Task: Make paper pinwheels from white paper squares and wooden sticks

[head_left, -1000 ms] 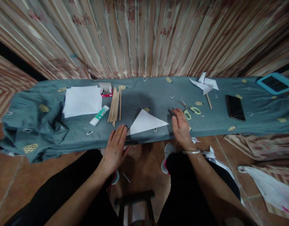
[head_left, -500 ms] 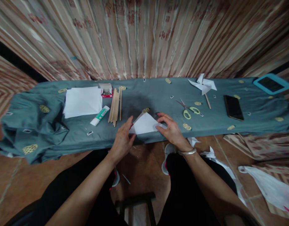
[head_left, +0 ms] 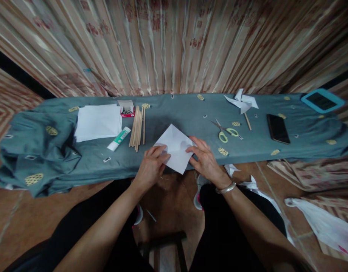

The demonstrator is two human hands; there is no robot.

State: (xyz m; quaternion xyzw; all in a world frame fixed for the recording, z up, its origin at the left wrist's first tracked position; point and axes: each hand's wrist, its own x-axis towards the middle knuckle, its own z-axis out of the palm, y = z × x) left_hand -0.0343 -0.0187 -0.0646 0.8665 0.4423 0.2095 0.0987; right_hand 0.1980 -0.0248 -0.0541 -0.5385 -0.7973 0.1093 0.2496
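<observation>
A white square sheet of paper (head_left: pixel 175 146) lies unfolded like a diamond at the near edge of the teal-covered table (head_left: pixel 168 113), its near corner past the edge. My left hand (head_left: pixel 151 168) holds its left corner with the fingers on top. My right hand (head_left: pixel 204 160), with a silver bangle at the wrist, grips its right corner. A crease runs across the sheet.
A stack of white paper (head_left: pixel 98 121), a glue tube (head_left: pixel 119 138), wooden sticks (head_left: pixel 137 126) and a small red box (head_left: pixel 126 108) lie left. Scissors (head_left: pixel 225 132), a paper pinwheel (head_left: pixel 242 102), a black phone (head_left: pixel 277 128) and a blue tablet (head_left: pixel 321 100) lie right. A curtain hangs behind.
The paper was a folded triangle pressed flat under both hands. Both hands then lifted its corners and opened it out into a full square.
</observation>
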